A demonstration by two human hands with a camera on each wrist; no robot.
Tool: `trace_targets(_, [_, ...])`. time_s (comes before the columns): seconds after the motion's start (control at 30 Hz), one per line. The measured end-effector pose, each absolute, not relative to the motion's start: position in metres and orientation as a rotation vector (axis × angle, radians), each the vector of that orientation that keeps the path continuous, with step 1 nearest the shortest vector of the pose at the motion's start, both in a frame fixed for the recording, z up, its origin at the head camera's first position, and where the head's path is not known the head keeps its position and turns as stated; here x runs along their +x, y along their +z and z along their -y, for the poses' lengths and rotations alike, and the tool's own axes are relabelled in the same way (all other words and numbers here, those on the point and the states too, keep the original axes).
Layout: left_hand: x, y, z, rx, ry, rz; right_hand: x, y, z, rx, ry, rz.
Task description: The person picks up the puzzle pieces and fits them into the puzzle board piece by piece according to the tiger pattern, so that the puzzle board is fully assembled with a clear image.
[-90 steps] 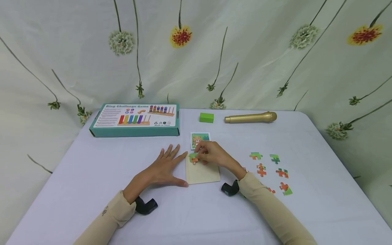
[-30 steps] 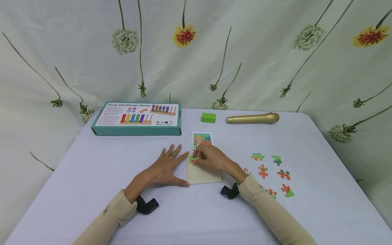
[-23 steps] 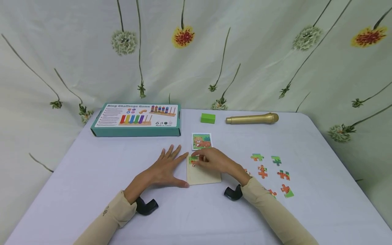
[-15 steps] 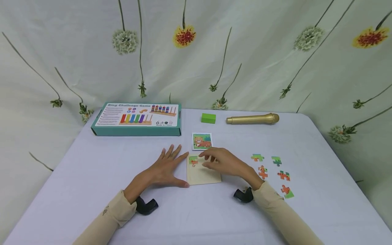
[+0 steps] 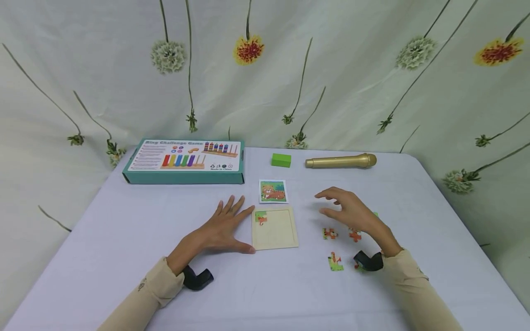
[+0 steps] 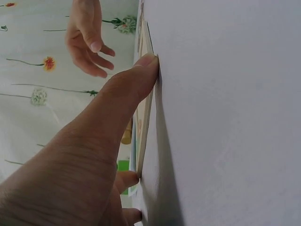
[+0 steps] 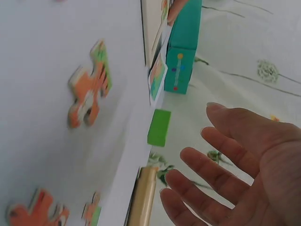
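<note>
My left hand (image 5: 221,230) lies spread on the table, thumb and index finger touching the left side of a shallow wooden puzzle tray (image 5: 276,234). One green-and-orange jigsaw piece (image 5: 261,218) sits in the tray's upper left corner. Over the loose pieces to the right hovers my right hand (image 5: 352,214), fingers loosely bent and holding nothing. Beneath and around it lie several tiger jigsaw pieces, among them an orange piece (image 5: 330,233) and a corner piece (image 5: 335,262); hand and wrist hide others. The right wrist view shows one piece (image 7: 89,89) flat on the cloth.
A small tiger picture card (image 5: 273,191) lies just behind the tray. Farther back are a teal Ring Challenge Game box (image 5: 184,178), a green block (image 5: 281,160) and a gold toy microphone (image 5: 340,161). A flowered cloth hangs behind the table.
My right hand has let go of the jigsaw piece in the tray's upper left corner and moved right, over the loose pieces. The left hand has stayed at the tray's edge.
</note>
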State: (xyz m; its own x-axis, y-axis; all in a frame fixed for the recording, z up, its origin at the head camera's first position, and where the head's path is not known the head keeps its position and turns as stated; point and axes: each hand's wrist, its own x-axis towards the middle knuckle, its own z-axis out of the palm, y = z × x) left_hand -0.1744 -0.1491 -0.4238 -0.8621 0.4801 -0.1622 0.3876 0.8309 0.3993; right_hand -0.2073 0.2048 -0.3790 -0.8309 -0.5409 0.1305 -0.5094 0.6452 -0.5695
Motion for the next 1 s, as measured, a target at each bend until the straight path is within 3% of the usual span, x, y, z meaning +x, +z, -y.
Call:
trace_targets(0.3, [-0.175, -0.426, 0.150, 0.659, 0.513, -2.757, -0.210, -0.389, -0.245, -0.732, -0.926, -2.843])
trace_targets(1.0, [-0.174, -0.425, 0.149, 0.669, 0.505, -2.757, -0.211, -0.407, -0.270, -0.635, -0.799, -2.841])
